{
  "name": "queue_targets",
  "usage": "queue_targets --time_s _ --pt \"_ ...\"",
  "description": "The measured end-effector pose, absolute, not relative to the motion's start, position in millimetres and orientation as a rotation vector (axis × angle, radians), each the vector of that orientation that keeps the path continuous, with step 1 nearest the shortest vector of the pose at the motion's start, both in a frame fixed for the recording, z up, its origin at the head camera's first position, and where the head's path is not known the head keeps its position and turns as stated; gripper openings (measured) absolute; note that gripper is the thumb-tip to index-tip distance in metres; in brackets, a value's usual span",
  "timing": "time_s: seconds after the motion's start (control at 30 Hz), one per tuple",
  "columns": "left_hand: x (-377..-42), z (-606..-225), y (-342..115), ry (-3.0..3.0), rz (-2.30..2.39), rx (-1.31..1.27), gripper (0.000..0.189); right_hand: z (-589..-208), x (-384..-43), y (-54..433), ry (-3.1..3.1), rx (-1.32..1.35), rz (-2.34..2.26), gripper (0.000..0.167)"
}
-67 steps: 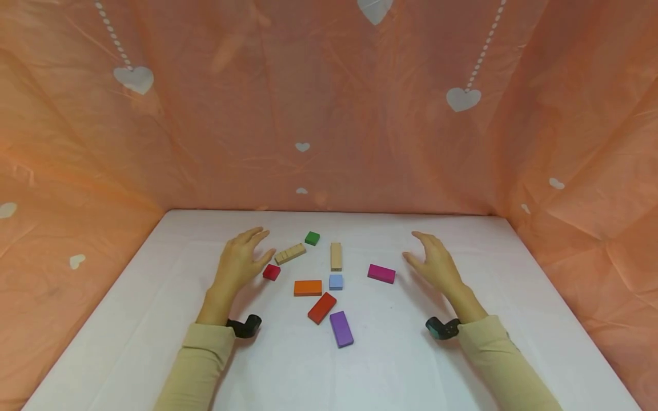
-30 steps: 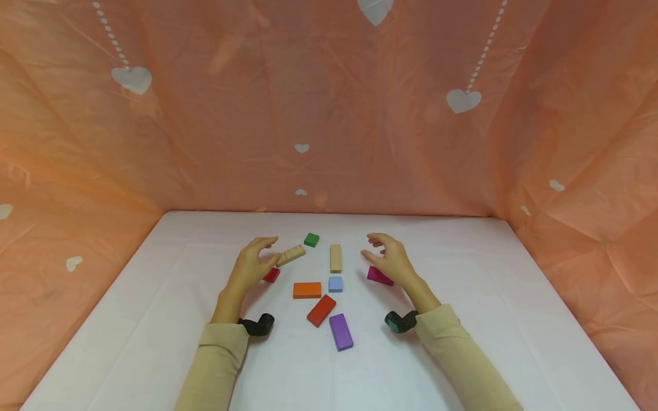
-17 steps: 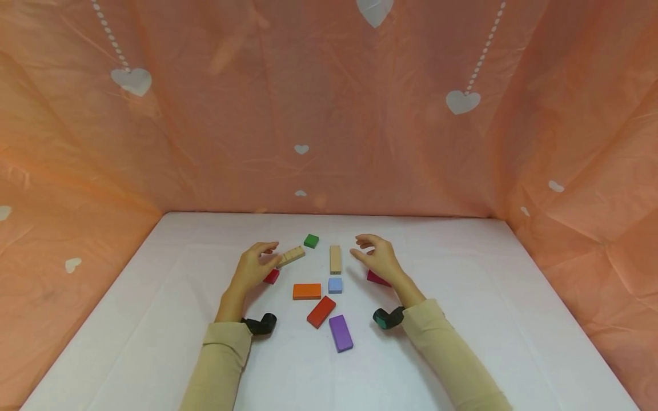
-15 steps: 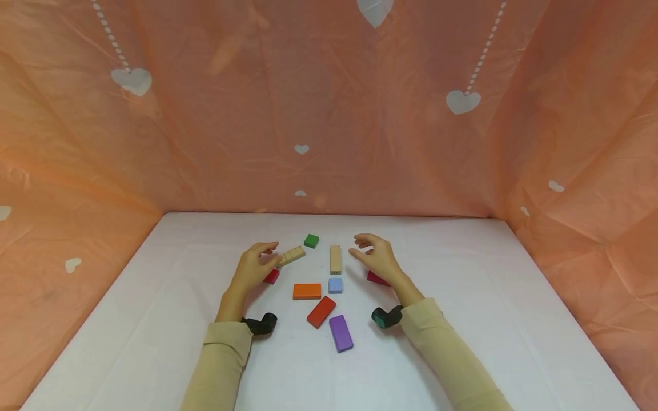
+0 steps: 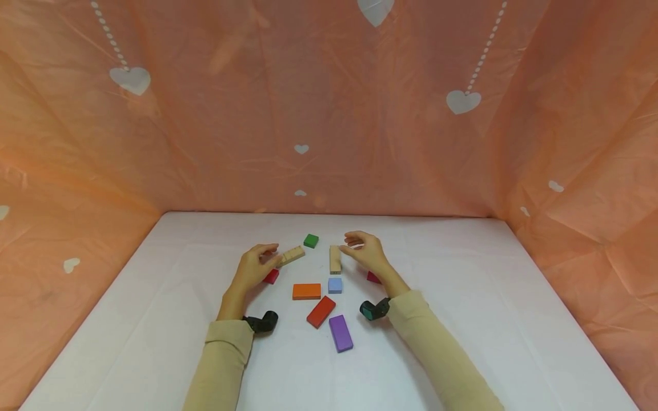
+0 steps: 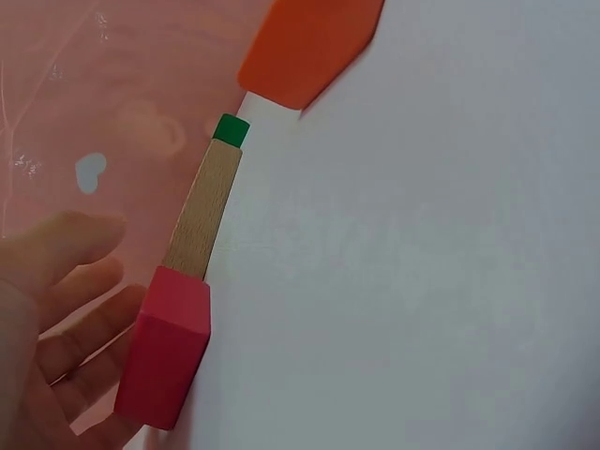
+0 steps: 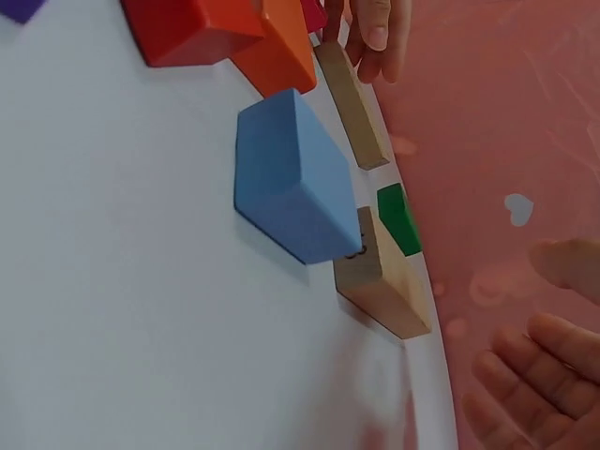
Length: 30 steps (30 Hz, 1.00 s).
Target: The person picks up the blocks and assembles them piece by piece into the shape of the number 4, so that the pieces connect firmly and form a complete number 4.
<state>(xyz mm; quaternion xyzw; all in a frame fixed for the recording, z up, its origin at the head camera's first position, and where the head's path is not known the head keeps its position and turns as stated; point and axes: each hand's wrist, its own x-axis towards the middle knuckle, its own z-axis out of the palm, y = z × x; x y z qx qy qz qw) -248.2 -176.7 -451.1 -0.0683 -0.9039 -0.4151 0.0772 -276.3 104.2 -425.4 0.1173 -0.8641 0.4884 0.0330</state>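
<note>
While you lean in over the white table (image 5: 514, 319), neither hand appears to hold anything: your right hand (image 5: 367, 251) has a moderate gap between thumb and fingers, your left hand (image 5: 252, 267) a similar one, its fingers loosely bent. The right stick (image 5: 335, 261) lies just left of your right thumb; pinched only at its far end, it could swivel. The left stick (image 5: 293, 255) slants rightward from your left thumb; you can't tell whether they touch, so a small slip might slide it. Your right wrist partly covers the magenta block (image 5: 373, 277) and, dropping, could sweep it aside unseen. The blue block (image 5: 335, 285), just near of the right stick, risks a bump from it; the crimson block (image 5: 271, 276), half hidden by your left hand, a knock; the green block (image 5: 311, 241), a shove from the left stick's far end.
</note>
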Motion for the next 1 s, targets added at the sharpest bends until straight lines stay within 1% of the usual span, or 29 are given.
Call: queue_targets --time_s 0.27,0.53,0.73,1.0 --pt "-248.9 -452.6 -179.5 -2.74 -1.257 -0.206 0.038 -427.1 -288.0 90.2 -2.696 0.345 1.523 0.039" --pt "-250.3 -452.6 -179.5 -2.771 -1.211 -0.247 0.035 -431.8 -299.2 77.0 -2.637 0.426 1.51 0.035" --pt "-250.9 -455.0 -180.2 -2.783 -1.208 -0.24 0.035 -432.2 -306.8 64.9 -2.725 0.332 1.522 0.036" --pt "-249.2 -454.3 -177.1 -2.788 -1.232 -0.246 0.034 -436.4 -315.8 54.5 -2.793 0.297 1.526 0.038"
